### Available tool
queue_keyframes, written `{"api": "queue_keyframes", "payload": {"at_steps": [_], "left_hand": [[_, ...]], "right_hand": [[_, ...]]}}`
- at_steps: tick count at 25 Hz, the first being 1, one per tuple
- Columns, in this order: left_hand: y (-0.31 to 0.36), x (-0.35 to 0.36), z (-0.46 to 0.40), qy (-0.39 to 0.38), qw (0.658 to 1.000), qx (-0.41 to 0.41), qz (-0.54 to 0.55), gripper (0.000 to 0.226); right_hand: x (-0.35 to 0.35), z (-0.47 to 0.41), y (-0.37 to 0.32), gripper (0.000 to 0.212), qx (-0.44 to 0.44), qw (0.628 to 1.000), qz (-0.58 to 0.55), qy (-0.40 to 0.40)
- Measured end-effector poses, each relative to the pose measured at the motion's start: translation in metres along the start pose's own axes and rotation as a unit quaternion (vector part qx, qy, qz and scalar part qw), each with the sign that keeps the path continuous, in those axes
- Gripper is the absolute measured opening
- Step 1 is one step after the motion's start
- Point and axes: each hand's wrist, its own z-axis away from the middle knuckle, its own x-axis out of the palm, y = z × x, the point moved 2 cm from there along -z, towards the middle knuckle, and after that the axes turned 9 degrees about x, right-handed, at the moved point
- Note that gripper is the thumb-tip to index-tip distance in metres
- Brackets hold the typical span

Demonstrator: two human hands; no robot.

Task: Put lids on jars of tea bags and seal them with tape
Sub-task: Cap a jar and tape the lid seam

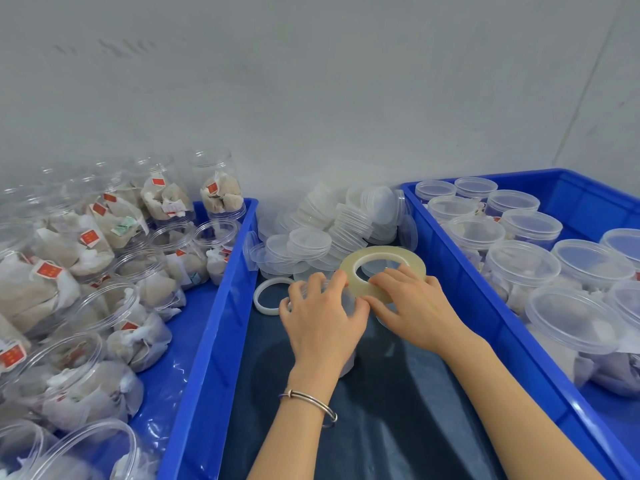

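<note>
As left hand (323,315) clasps jar (346,355), right hand (410,306) (tape (381,268))

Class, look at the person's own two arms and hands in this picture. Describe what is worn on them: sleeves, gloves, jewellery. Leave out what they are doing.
Both forearms are bare as far as the picture shows, with no sleeve in view. Neither the left hand nor the right hand wears a glove, and no ring can be seen. The left wrist carries a thin silver-coloured metal bangle. The right wrist wears nothing visible.
</note>
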Motion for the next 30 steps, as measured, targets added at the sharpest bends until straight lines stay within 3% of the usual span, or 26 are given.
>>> {"api": "queue_keyframes", "payload": {"at_steps": [9, 15, 17, 19, 21, 24, 26, 28, 30], "left_hand": [[-0.013, 0.0, -0.013, -0.024, 0.996, 0.05, 0.065, 0.029], [-0.012, 0.001, -0.017, -0.017, 0.996, 0.058, 0.064, 0.026], [-0.02, -0.001, -0.028, -0.007, 0.997, 0.011, 0.071, 0.025], [-0.036, -0.01, -0.05, -0.009, 0.991, -0.092, 0.096, 0.025], [-0.042, -0.007, -0.058, -0.026, 0.991, -0.103, 0.082, 0.029], [-0.04, 0.002, -0.054, -0.072, 0.996, -0.044, -0.007, 0.043], [-0.048, 0.002, -0.049, -0.093, 0.994, -0.056, 0.008, 0.046], [-0.049, -0.003, -0.046, -0.019, 0.994, -0.065, 0.082, 0.043], [-0.027, -0.012, -0.04, 0.121, 0.979, -0.017, 0.166, 0.042]], "right_hand": [[0.007, 0.023, -0.017, 0.037, 0.117, 0.989, 0.07, 0.053], [0.002, 0.032, -0.032, 0.035, 0.179, 0.982, 0.028, 0.053], [-0.004, 0.043, -0.033, 0.034, 0.181, 0.98, -0.044, 0.071], [-0.006, 0.06, -0.03, 0.031, 0.15, 0.974, -0.126, 0.113], [0.001, 0.071, -0.021, 0.027, 0.129, 0.984, -0.105, 0.057], [0.023, 0.057, -0.015, 0.027, 0.138, 0.985, -0.041, -0.094], [0.035, 0.045, -0.017, 0.034, 0.137, 0.979, -0.041, -0.144], [0.038, 0.036, -0.015, 0.049, 0.129, 0.979, -0.066, -0.142], [0.019, 0.024, -0.012, 0.076, 0.092, 0.988, -0.115, -0.048]]}}
